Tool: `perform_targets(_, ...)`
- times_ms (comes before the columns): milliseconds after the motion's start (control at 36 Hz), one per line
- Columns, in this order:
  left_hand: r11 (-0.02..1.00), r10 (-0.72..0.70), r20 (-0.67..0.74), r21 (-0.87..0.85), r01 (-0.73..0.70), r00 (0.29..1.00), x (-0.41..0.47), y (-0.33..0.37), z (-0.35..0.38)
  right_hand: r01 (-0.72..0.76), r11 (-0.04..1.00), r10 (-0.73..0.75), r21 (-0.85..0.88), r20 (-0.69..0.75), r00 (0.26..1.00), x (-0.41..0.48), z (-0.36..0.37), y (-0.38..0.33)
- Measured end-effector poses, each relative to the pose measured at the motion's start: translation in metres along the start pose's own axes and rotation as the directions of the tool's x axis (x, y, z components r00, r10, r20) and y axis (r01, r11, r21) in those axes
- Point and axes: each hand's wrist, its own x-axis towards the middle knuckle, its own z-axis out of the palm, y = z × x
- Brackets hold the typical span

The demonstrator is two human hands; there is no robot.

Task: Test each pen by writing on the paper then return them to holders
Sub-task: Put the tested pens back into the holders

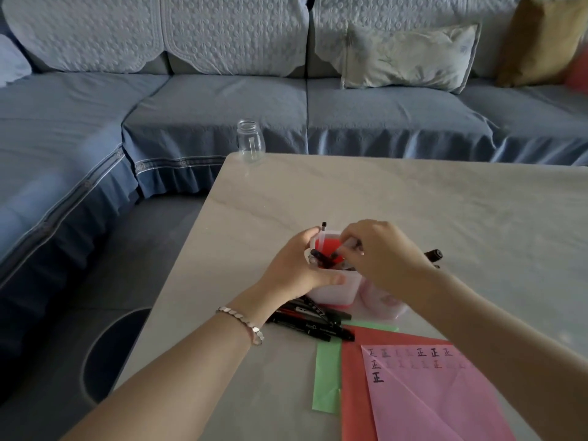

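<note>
Head view: I see the pen holder [334, 289] standing on the table [413, 202], just beyond the loose pens [315, 319] and the pink paper [429, 396].
Left hand [296, 268]: wrapped round the holder's near side, steadying it.
Right hand [385, 256]: fingertips pinch a pen [351, 242] over the holder's mouth.
Pen handling: I judge it light, stiff and smooth, best taken mid-barrel rather than by the cap.
Holder handling: thin plastic, probably tips easily, so I would brace it low.

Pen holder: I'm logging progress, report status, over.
Left hand grips the white holder. Right hand pinches a pen inside it. Black pens lie loose on the table at its near side.
</note>
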Motion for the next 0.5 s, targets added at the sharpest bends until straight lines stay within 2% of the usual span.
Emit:
perform_targets(83, 0.999, -0.020, -0.011, 0.045, 0.020, 1.000, 0.001, -0.004, 0.002, 0.004, 0.991, -0.010, -0.133, -0.043, 0.999, -0.004, 0.015, -0.006)
perform_targets(167, 0.999, -0.024, 0.064, -0.030, 0.026, 0.998, -0.006, -0.003, 0.000, -0.035, 0.987, 0.031, -0.159, -0.030, 0.999, -0.012, 0.019, -0.011)
perform_targets(222, 1.000, -0.028, 0.048, 0.007, 0.028, 0.998, -0.015, -0.009, -0.003, -0.017, 0.997, 0.006, -0.076, -0.150, 0.989, -0.025, 0.020, -0.015)
perform_targets(278, 0.985, 0.015, -0.065, 0.171, -0.004, 0.998, -0.027, -0.023, -0.006, 0.119, 0.993, -0.120, -0.024, -0.345, 0.931, -0.039, 0.022, -0.017)
perform_targets(306, 0.970, 0.038, -0.117, 0.244, -0.009, 0.992, -0.035, -0.031, -0.008, 0.191, 0.982, -0.175, 0.002, -0.394, 0.902, -0.047, 0.025, -0.018)
perform_targets(333, 0.952, 0.051, -0.142, 0.305, -0.005, 0.989, -0.043, -0.039, -0.011, 0.249, 0.968, -0.213, 0.042, -0.392, 0.895, -0.055, 0.029, -0.021)
perform_targets(389, 0.913, 0.089, -0.112, 0.406, -0.036, 0.990, -0.059, -0.056, -0.016, 0.279, 0.957, -0.245, 0.079, -0.295, 0.924, -0.066, 0.042, -0.024)
perform_targets(444, 0.851, 0.134, -0.042, 0.517, -0.093, 0.990, -0.072, -0.071, -0.018, 0.212, 0.976, -0.203, 0.048, -0.141, 0.969, -0.069, 0.060, -0.028)
perform_targets(500, 0.814, 0.124, -0.019, 0.573, -0.090, 0.992, -0.081, -0.079, -0.018, 0.110, 0.994, -0.110, -0.004, 0.039, 0.993, -0.068, 0.077, -0.030)
